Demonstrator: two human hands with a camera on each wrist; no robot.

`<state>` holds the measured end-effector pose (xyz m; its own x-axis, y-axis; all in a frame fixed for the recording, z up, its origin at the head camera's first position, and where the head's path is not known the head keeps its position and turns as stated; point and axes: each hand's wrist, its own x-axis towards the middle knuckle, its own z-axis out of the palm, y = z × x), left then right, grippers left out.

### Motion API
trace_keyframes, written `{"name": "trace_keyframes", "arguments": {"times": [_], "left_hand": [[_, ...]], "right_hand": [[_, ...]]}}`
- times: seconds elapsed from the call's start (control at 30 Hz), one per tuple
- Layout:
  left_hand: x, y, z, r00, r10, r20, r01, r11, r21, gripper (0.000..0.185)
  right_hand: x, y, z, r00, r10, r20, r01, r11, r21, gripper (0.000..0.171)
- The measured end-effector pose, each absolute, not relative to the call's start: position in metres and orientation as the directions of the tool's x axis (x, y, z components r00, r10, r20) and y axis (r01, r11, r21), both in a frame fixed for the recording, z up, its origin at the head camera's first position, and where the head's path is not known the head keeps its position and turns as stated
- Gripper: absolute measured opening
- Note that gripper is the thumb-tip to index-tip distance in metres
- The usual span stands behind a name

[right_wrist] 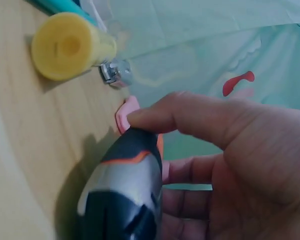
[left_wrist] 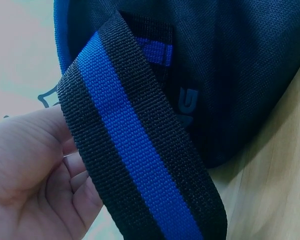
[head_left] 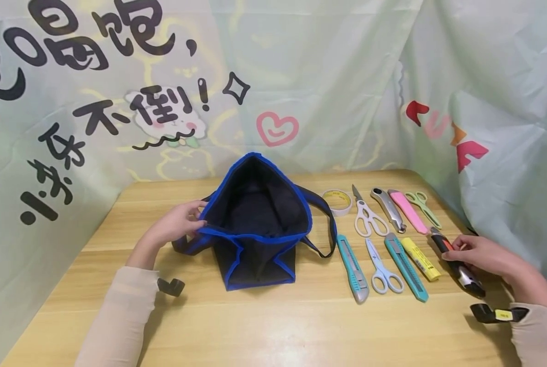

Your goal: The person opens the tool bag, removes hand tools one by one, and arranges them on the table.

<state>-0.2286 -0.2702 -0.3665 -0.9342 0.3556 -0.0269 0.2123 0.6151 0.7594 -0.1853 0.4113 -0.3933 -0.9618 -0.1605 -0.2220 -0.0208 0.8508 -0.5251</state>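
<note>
A black tote bag [head_left: 255, 237] with blue edging stands on the wooden table, its mouth gaping towards me. My left hand [head_left: 178, 223] holds the bag's left rim between thumb and fingers. In the left wrist view, a black strap with a blue stripe [left_wrist: 125, 125] crosses in front of that hand and hides part of the fingers. At the right side of the table, my right hand [head_left: 486, 257] pinches a black and grey utility knife [head_left: 466, 279] with orange accents. The right wrist view shows the thumb on top of its handle, close over the table.
Between bag and knife lie a tape roll [head_left: 342, 210], white scissors [head_left: 364, 208], a silver cutter [head_left: 389, 209], a pink cutter [head_left: 408, 211], green scissors [head_left: 426, 209], two teal cutters [head_left: 353, 267], blue scissors [head_left: 375, 257] and a yellow tube [head_left: 420, 259]. Printed cloth [head_left: 346, 102] hangs behind.
</note>
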Motion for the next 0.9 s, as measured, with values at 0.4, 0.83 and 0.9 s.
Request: {"name": "trace_keyframes", "arguments": {"times": [0.4,0.83,0.9], "left_hand": [[-0.226,-0.272,-0.367,-0.937,0.349,-0.030,0.207,0.621,0.756,0.055],[-0.225,-0.270,-0.367,-0.944,0.330,-0.029,0.196,0.626,0.755,0.053],[-0.226,-0.271,-0.367,-0.943,0.333,-0.026,0.201,0.628,0.752,0.054]], "right_hand": [[-0.190,0.411,-0.403,-0.974,-0.154,-0.169,-0.065,0.897,-0.438,0.031],[-0.196,0.408,-0.404,-0.980,-0.129,-0.149,-0.055,0.904,-0.424,0.045],[-0.197,0.408,-0.404,-0.981,-0.128,-0.149,-0.054,0.905,-0.422,0.046]]}}
